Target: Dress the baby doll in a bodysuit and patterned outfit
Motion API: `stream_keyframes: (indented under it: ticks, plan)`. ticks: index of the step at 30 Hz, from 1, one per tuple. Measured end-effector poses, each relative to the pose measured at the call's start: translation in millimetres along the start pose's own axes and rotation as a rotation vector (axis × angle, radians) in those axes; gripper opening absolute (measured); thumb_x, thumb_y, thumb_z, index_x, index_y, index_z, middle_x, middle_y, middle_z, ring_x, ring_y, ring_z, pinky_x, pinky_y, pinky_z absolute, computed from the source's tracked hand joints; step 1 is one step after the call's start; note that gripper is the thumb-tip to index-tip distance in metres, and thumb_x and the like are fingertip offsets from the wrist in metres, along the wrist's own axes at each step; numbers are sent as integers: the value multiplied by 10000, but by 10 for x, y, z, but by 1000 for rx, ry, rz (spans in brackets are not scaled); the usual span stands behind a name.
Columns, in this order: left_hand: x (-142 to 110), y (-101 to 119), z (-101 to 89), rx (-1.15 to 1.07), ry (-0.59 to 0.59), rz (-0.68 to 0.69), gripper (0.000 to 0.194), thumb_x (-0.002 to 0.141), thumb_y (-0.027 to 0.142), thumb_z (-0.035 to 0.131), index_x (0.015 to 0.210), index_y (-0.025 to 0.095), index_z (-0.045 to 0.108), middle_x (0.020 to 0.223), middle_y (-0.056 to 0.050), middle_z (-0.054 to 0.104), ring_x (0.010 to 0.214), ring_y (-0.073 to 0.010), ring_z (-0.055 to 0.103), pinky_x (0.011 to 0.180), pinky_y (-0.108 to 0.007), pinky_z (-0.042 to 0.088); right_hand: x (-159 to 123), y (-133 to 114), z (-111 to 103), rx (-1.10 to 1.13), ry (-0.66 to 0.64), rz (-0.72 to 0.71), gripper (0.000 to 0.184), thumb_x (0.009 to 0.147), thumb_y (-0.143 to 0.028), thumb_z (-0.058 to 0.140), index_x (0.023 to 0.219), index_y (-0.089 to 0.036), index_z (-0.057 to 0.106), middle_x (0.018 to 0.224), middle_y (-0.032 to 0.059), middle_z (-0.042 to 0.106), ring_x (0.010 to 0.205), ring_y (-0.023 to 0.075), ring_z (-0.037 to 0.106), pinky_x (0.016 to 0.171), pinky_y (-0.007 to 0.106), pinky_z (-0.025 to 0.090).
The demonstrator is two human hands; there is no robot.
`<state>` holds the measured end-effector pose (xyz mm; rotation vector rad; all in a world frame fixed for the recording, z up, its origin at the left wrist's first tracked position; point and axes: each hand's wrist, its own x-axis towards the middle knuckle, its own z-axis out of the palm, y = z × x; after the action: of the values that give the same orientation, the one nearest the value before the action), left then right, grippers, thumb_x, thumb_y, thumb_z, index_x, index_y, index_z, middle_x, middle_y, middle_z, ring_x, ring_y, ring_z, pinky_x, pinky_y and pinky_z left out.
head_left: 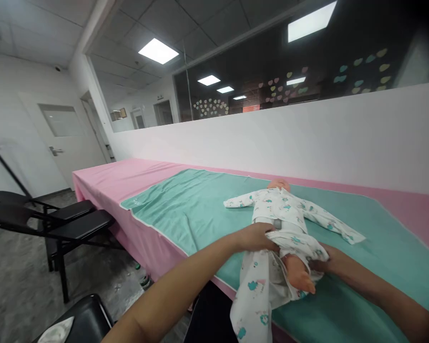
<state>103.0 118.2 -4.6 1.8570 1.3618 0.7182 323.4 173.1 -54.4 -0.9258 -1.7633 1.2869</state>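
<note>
A baby doll (pixel 285 209) lies on its back on a teal mat (pixel 200 209), head toward the wall, arms spread in a white printed top. White printed trousers (pixel 260 286) are bunched round its legs, one bare foot (pixel 302 276) sticking out, one trouser leg hanging over the table edge. My left hand (pixel 255 237) grips the trousers' waistband at the doll's hip. My right hand (pixel 325 261) holds the cloth on the other side, its fingers partly hidden beneath it.
The mat lies on a long pink-covered table (pixel 103 178) against a white wall. Black chairs (pixel 57 221) stand to the left on a grey floor, another black seat (pixel 82 319) close below me. A door (pixel 64 143) is at far left.
</note>
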Motion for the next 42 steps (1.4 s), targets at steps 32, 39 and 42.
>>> stream_keyframes:
  ticks: [32,39,42]
  plan:
    - [536,-702,-216,-1229,-195,184,253,729,217,648,938,75,648,842,-116,658,688,-168,607,683,-275,449,317,-224,-485,-224,-451,126,346,816,-475,507,977,-200,641,949,69,617,897,224,551,815,346,432]
    - [499,-603,-176,-1208,-108,202,314,637,131,684,942,142,612,777,-54,641,656,-164,600,631,-269,445,697,-560,252,-286,-292,-77,296,759,-463,587,735,-170,616,755,7,600,683,148,498,623,256,384]
    - [491,-614,-214,-1258,-51,181,230,641,173,658,864,143,608,697,-27,608,607,-141,566,578,-235,411,719,-498,483,37,-271,29,224,674,-360,670,770,-161,637,724,5,615,663,151,530,622,259,408]
